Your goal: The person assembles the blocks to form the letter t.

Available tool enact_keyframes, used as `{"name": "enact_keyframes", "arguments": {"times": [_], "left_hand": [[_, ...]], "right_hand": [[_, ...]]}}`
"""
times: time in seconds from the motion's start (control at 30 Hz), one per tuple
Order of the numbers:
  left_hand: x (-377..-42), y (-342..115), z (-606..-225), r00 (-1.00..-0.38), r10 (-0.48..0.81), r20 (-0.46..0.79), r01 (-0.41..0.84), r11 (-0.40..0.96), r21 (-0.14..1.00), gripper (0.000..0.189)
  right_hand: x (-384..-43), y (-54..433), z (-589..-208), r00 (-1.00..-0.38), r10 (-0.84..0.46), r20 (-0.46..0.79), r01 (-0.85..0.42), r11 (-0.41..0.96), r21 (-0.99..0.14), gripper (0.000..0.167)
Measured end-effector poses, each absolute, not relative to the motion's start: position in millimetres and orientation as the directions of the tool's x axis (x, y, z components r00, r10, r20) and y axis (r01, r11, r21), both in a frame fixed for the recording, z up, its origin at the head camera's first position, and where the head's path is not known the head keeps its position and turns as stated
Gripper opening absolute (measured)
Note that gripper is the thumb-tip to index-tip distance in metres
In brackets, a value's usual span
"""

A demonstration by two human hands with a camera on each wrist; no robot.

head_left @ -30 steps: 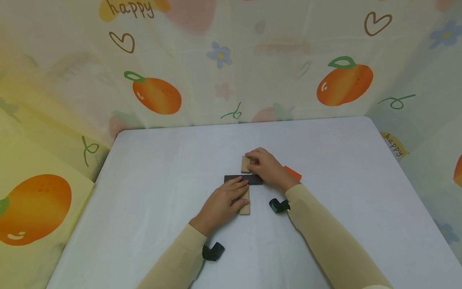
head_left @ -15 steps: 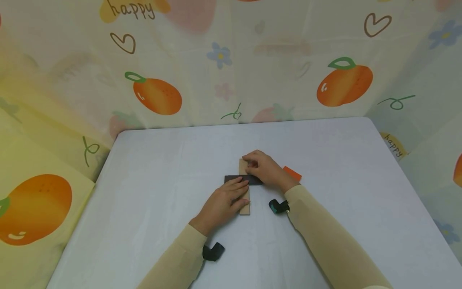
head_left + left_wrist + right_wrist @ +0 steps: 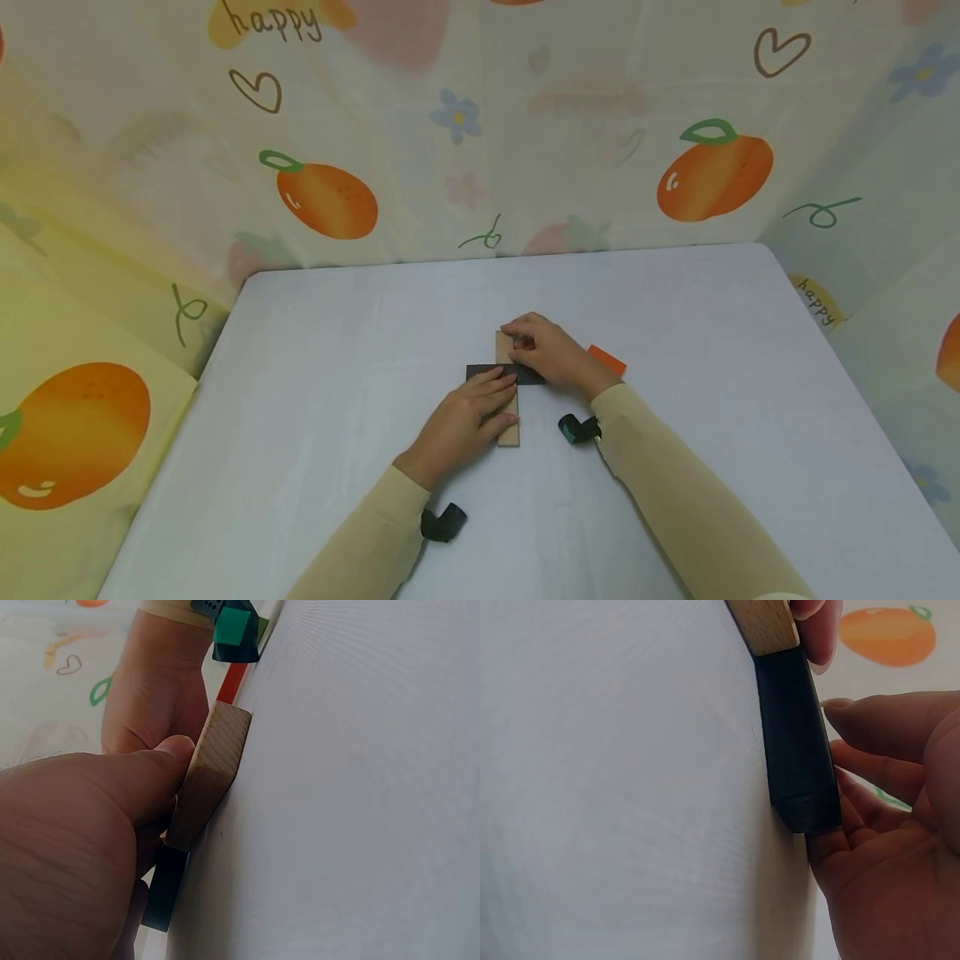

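Note:
Near the middle of the table, a black block lies crosswise between two light wooden blocks. My left hand rests with outstretched fingers over the black block and the near wooden block. In the left wrist view, its thumb presses on that wooden block, whose end meets the black block. Thumb and index finger of my right hand pinch the far wooden block, the index at its far end. The right wrist view shows the black block in front; the far wooden block is hidden there.
An orange flat piece lies just beyond my right wrist, partly covered by it. A small green edge shows past it in the left wrist view. White table surrounds the blocks; a printed cloth hangs behind.
My right hand has brought the far wooden block slightly left and nearer, closing the gap to the black block. In the last half second it barely moved. My left hand stays put.

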State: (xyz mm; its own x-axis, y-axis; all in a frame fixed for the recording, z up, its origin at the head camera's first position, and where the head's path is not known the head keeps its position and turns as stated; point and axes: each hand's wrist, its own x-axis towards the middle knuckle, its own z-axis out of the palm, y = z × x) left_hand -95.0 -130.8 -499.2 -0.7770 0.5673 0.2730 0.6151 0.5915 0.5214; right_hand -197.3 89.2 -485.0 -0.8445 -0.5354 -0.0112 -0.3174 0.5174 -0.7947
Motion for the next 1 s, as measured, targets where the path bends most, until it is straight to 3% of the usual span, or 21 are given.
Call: {"name": "enact_keyframes", "arguments": {"times": [0.83,1.0], "left_hand": [[-94.6,-130.6,-498.0,-0.786,0.56,0.263,0.603,0.598,0.528,0.048],[-93.9,-130.0,-496.8,-0.792,0.555,0.253,0.593,0.603,0.534,0.048]], "right_hand": [[-186.4,111.5,-450.1,-0.885,-0.466,0.011,-0.231,0.419,-0.878,0.057],[-177.7,117.6,-440.7,-0.879,-0.474,0.047,-0.223,0.324,-0.919,0.052]]}}
